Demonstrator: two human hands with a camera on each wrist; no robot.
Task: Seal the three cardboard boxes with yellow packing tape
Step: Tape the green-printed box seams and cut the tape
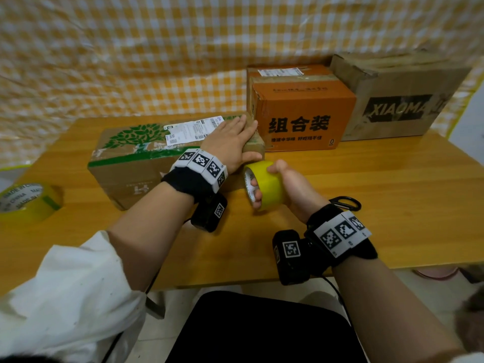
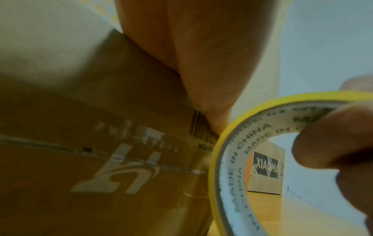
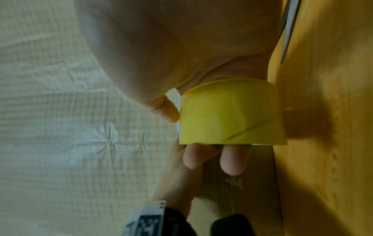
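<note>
Both wrists sit closest to the viewer, and just past them the right hand (image 1: 284,183) grips the yellow tape roll (image 1: 264,186), thumb over the outer band and fingers (image 3: 231,161) curled through the core, so the roll hangs at the near right corner of the green-printed box (image 1: 146,155). At that same end the left hand (image 1: 230,144) lies flat with fingers straight, pressing down on the box top, its thumb down over the corner, holding nothing. No free strip can be made out between roll and cardboard, so whether tape is already stuck down there cannot be told. The likely trouble: if the roll is pulled away while the pressing hand eases off, the tape end could lift or the light box could slide on the wooden table (image 1: 366,200); a slanted pull would lay the strip crooked or wrinkled over the seam. Beyond the green-printed box, to its right, stand the orange box (image 1: 303,111) and, farther right, the brown box (image 1: 398,100). Scissors (image 1: 345,203) lie just right of the roll-holding wrist.
</note>
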